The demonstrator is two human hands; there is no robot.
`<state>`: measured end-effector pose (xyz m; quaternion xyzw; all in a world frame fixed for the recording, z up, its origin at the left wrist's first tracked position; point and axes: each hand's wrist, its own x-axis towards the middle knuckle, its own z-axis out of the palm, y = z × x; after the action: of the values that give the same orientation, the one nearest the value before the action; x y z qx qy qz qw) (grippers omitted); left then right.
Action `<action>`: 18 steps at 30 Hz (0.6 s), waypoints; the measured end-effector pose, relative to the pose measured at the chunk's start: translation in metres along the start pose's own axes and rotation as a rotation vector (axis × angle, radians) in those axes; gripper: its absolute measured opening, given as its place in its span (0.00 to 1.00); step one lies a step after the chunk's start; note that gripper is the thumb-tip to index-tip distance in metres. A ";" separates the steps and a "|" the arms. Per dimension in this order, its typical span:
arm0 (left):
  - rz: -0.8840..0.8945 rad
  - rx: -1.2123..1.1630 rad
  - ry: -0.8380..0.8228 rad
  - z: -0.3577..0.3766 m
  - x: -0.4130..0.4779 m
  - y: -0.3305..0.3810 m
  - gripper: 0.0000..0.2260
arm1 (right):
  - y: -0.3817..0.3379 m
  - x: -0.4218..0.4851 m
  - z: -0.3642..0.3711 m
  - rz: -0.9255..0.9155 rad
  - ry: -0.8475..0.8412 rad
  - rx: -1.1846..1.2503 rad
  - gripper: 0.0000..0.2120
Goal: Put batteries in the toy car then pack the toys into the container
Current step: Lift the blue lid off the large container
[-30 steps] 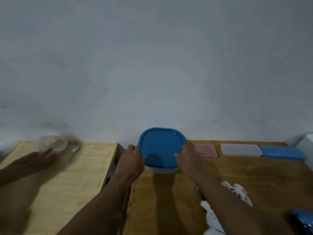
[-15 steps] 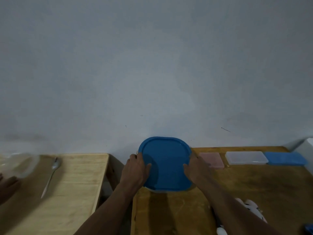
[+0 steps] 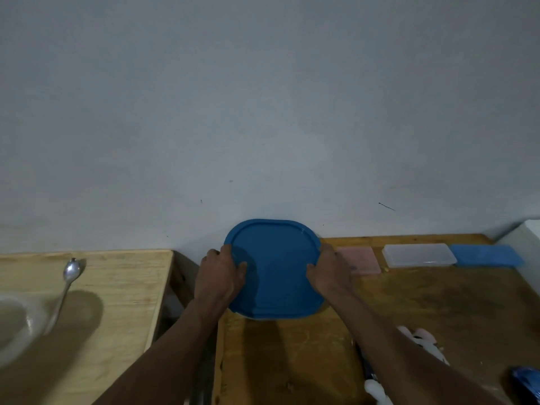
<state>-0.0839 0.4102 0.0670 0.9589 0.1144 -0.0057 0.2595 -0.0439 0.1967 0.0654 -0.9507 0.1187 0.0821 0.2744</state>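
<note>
A blue-lidded container (image 3: 274,267) is held at the far left of a dark wooden table (image 3: 438,302), close to a grey wall. The left hand (image 3: 220,276) and right hand (image 3: 330,273) each have a grip curled around one side of it, thumbs on the lid. To its right, along the wall, lie a pink box (image 3: 361,257), a clear box (image 3: 419,254) and a blue box (image 3: 486,255). Near the right forearm lies a white and pink toy (image 3: 423,340), with a blue toy car (image 3: 526,385) at the near right corner. A paler table (image 3: 117,302) on the left carries a spoon (image 3: 68,283) and a clear bowl (image 3: 17,320).

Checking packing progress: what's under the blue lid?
Only a pale sliver of container shows under the blue lid, gripped by left hand and right hand. Contents hidden.
</note>
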 end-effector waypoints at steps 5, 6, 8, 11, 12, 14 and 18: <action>-0.034 -0.057 -0.055 -0.003 -0.002 -0.001 0.30 | 0.002 0.000 -0.005 -0.008 0.002 0.041 0.16; -0.045 -0.075 -0.057 -0.004 -0.003 -0.001 0.31 | 0.003 0.001 -0.007 -0.016 0.000 0.054 0.12; -0.058 -0.090 -0.050 -0.006 -0.004 -0.002 0.31 | 0.003 0.000 -0.012 -0.038 0.010 0.095 0.07; -0.063 -0.101 -0.035 -0.009 -0.005 -0.003 0.31 | 0.001 -0.003 -0.018 -0.062 0.032 0.147 0.10; -0.061 -0.110 -0.023 -0.011 -0.006 -0.002 0.31 | 0.000 -0.005 -0.021 -0.071 0.034 0.167 0.12; -0.064 -0.126 0.010 -0.017 -0.009 -0.001 0.29 | -0.002 -0.009 -0.027 -0.099 0.039 0.205 0.14; -0.083 -0.222 0.036 -0.031 -0.020 -0.001 0.30 | -0.003 -0.019 -0.036 -0.089 0.036 0.326 0.21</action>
<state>-0.1048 0.4218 0.0950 0.9187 0.1585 0.0137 0.3614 -0.0582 0.1832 0.1018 -0.8992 0.0932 0.0323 0.4263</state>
